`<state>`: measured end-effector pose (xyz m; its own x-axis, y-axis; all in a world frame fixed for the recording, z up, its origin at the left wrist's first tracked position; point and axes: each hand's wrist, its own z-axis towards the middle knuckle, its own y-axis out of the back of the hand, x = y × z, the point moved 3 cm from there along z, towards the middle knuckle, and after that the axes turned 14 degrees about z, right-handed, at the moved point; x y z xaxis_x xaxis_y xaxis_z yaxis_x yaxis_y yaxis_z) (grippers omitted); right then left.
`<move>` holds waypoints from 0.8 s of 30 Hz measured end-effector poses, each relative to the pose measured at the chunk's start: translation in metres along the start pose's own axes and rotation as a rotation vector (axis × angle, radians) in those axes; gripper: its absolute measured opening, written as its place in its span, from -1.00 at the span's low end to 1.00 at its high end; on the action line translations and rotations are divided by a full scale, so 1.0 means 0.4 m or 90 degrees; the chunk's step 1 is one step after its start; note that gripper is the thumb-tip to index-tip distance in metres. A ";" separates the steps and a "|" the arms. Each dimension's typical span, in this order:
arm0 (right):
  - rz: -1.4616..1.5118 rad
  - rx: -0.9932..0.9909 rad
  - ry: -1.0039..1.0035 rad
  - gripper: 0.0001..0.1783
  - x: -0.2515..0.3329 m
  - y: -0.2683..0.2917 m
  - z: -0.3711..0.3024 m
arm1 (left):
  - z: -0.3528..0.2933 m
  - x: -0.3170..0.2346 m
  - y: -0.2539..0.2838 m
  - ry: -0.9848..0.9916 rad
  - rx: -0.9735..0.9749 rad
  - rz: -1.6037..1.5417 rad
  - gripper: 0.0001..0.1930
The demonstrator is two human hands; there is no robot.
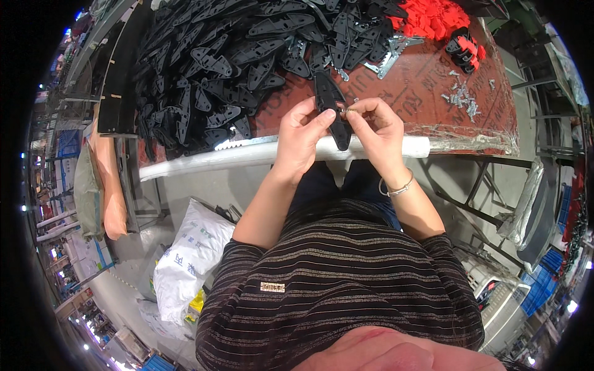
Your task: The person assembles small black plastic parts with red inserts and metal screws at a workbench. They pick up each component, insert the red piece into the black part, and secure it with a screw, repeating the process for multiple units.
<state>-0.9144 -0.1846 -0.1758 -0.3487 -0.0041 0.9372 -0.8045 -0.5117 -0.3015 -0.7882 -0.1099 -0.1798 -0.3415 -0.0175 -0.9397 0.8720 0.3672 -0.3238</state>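
My left hand (297, 139) grips a long, pointed black plastic part (339, 135), thumb across its face and fingers behind. It is held roughly upright above the near edge of the table. The fingers of my right hand (382, 133) are pinched together at the part's right side. A tiny metallic piece, seemingly a screw (350, 111), shows between thumb and forefinger; its exact shape is too small to tell. Many similar parts lie in a heap of black plastic parts (213, 62) beyond my left hand.
Red plastic pieces (427, 18) are piled at the far right, beside a stacked black-and-red cluster (465, 52). Loose screws (461, 102) lie scattered on the brown tabletop (427, 117). A white padded roll (247, 154) runs along the near edge. A white sack (192, 253) stands on the floor at left.
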 end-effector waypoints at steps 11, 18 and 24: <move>-0.130 0.084 0.006 -0.89 0.024 0.020 0.031 | 0.026 0.007 -0.013 0.046 0.019 -0.009 -0.78; -0.632 -0.122 0.206 -0.45 0.027 0.243 0.380 | 0.057 0.034 0.007 0.080 -0.053 -0.077 -0.83; -0.710 -0.120 0.181 -0.67 -0.001 0.302 0.483 | 0.045 0.030 0.002 0.090 -0.059 -0.060 -0.81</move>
<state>-0.9185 -0.4123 -0.1787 0.5207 0.5720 0.6338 -0.7834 0.0251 0.6210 -0.7852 -0.1267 -0.1934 -0.4714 0.0735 -0.8789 0.8004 0.4541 -0.3913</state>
